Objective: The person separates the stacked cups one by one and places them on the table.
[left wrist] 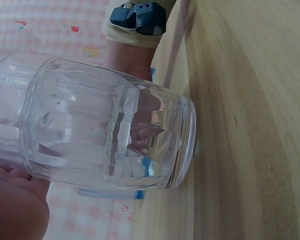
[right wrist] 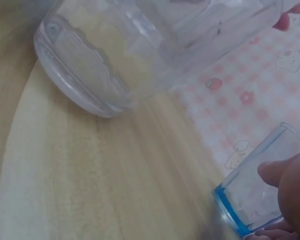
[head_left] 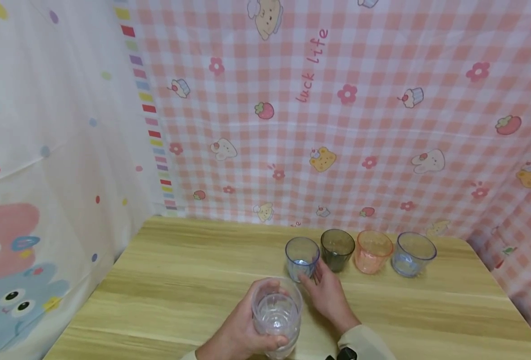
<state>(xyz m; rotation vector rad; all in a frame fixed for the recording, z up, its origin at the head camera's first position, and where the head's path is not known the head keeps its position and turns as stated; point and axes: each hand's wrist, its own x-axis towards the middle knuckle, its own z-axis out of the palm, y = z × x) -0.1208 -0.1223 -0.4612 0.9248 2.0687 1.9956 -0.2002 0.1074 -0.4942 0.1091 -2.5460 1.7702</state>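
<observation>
A clear glass [head_left: 277, 316] is gripped upright in the left hand [head_left: 240, 334], held just above the near edge of the table [head_left: 179, 280]. A blue glass [head_left: 302, 258] stands beyond it, leftmost in a row with grey [head_left: 337, 249], orange [head_left: 372, 251] and pale blue [head_left: 413, 253] glasses. The right hand [head_left: 327, 295] is nearer that row, fingers loosely extended and touching the blue glass.

The left hand [head_left: 242, 330] is low and near the body, its fingers and thumb curled round a clear glass [head_left: 277, 316] held upright. The right hand [head_left: 326, 292] reaches forward from a pale sleeve [head_left: 364, 345], palm down, its fingers stretched out and touching a blue glass [head_left: 302, 258].
</observation>
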